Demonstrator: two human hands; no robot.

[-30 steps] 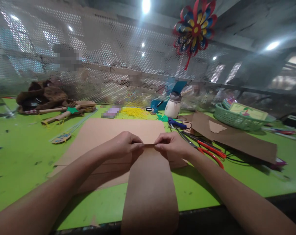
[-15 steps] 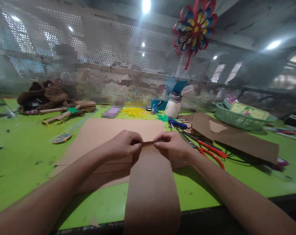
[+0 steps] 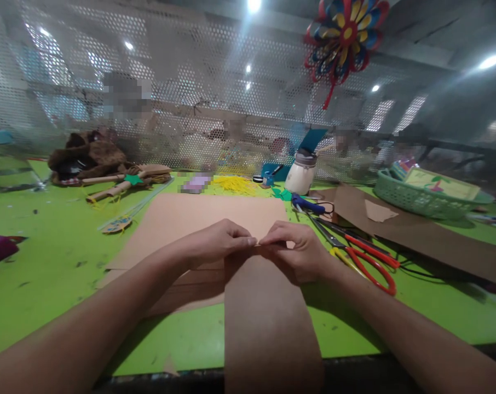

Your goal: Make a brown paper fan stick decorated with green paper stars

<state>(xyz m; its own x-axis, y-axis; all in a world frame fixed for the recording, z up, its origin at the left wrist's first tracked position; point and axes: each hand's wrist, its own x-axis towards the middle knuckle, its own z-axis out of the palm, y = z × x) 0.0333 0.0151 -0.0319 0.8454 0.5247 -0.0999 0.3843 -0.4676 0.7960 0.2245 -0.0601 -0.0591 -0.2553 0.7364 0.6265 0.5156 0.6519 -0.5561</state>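
Observation:
A long strip of brown kraft paper (image 3: 268, 317) hangs from my fingers down over the table's front edge. At its far end, my left hand (image 3: 223, 241) pinches the paper edge between thumb and fingers. Close beside it, my right hand (image 3: 299, 249) pinches the same edge, the fingertips of both hands nearly meeting. Beneath them lie several flat sheets of kraft paper (image 3: 190, 213), partly covered by my hands and left forearm. Scissors with red-orange handles (image 3: 371, 268) rest on the table just right of my right hand.
Behind the sheets are a blue-handled tool (image 3: 309, 205), a white jar (image 3: 300, 174) and yellow shreds (image 3: 235, 185). Dark brown card (image 3: 420, 235) and a green basket (image 3: 428, 200) stand right. Brown paper rolls with a green star (image 3: 133, 179) lie left. A perforated screen (image 3: 182, 109) rises behind.
My hands have drawn closer together along the strip's edge, so their fingertips nearly touch. The view has turned slightly left, shifting everything to the right.

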